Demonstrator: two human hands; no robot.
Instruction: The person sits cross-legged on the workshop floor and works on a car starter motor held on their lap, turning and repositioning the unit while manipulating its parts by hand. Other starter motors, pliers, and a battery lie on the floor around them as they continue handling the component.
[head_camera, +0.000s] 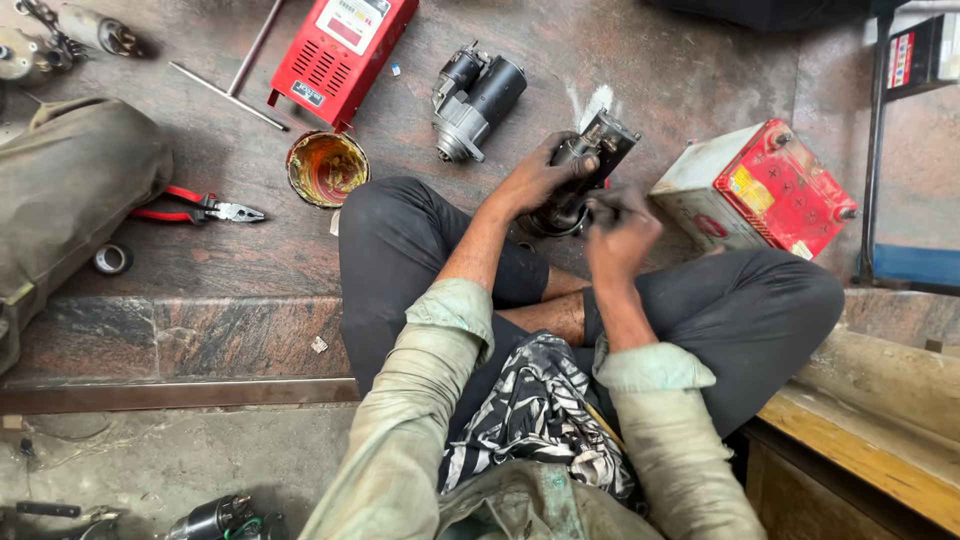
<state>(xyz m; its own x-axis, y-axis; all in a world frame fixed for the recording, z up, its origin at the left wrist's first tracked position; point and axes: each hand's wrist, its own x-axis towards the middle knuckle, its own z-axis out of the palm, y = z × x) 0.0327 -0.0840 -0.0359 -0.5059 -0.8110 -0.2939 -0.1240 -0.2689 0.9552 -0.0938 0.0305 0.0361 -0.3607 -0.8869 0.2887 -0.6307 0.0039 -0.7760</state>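
Stone floor (250, 290), person cross-legged — left hand (535, 180) grips the motor (585, 175), long axis tilted up-right; right hand (620, 235), blurred, fingers closed at its lower end.
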